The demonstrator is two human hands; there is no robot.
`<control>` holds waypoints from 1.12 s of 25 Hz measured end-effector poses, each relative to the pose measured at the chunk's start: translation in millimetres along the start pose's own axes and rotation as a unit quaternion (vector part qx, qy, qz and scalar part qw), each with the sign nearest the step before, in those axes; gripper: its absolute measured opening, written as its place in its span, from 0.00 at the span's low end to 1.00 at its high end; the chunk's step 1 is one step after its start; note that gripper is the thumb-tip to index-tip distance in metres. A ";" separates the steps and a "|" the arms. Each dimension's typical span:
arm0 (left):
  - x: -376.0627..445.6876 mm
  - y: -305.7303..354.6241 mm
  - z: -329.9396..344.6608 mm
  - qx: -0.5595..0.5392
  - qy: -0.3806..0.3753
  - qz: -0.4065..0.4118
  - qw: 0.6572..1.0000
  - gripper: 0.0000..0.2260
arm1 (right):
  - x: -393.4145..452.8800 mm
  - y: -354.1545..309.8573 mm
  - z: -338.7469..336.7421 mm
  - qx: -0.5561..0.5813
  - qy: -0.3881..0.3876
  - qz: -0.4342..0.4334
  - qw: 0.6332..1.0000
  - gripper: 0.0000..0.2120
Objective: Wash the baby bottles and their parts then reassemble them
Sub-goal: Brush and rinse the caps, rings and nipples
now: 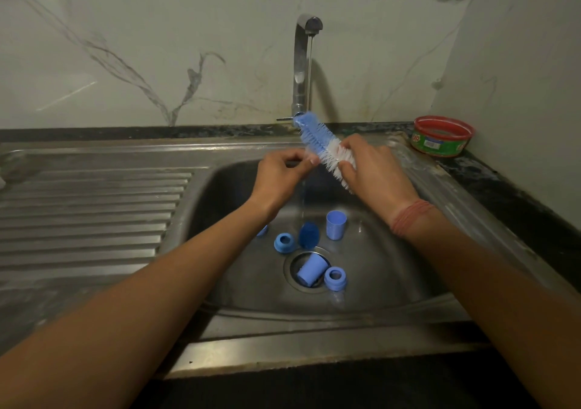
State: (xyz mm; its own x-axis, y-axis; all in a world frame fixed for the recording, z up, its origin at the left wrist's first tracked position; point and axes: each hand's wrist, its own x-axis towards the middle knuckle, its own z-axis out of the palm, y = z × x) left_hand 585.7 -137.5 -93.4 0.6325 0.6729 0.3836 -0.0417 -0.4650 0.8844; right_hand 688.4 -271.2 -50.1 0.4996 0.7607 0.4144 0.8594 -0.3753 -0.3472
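blue-and-white bottle brush (320,144), pale blue caps (335,224), red-rimmed green tub (441,136)

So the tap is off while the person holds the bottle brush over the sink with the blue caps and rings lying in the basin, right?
Not quite: the tap is running, a thin stream falling past the bottle brush into the sink. The head view shows it. The rest holds: blue caps and rings lie in the basin.
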 end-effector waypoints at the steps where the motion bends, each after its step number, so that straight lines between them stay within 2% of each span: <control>1: -0.4 -0.7 0.0 0.005 -0.009 0.006 1.000 0.06 | 0.8 1.2 1.0 0.002 0.000 0.003 1.000 0.15; 8: -4.3 1.5 2.2 0.054 -0.076 0.053 0.994 0.05 | 3.6 3.2 1.4 -0.007 -0.003 0.012 1.000 0.16; 12: 2.7 -0.9 -5.7 -0.042 0.022 -0.032 0.998 0.08 | -2.4 -6.2 0.6 0.008 -0.012 -0.005 1.000 0.15; 15: 6.8 -4.1 -13.0 -0.053 0.069 -0.061 0.994 0.08 | -7.8 -16.6 5.7 -0.001 -0.021 -0.033 0.999 0.16; 20: 20.0 -14.0 -31.8 -0.138 0.163 -0.145 0.966 0.09 | -14.8 -26.2 6.8 -0.003 -0.051 -0.059 0.997 0.17; 22: 19.1 -13.6 -34.5 -0.143 0.149 -0.136 0.969 0.10 | -15.2 -25.9 8.8 -0.009 -0.049 -0.065 0.997 0.18; 28: 3.0 1.5 -4.7 -0.043 0.063 -0.038 0.996 0.09 | -4.5 -8.1 7.5 -0.016 -0.033 -0.006 0.999 0.15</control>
State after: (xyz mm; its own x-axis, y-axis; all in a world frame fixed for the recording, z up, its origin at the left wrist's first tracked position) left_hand 583.9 -133.4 -89.6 0.5346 0.7732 0.3411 -0.0667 -0.3637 0.9291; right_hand 678.4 -267.6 -55.4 0.4822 0.7978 0.3619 0.8687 -0.3821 -0.3150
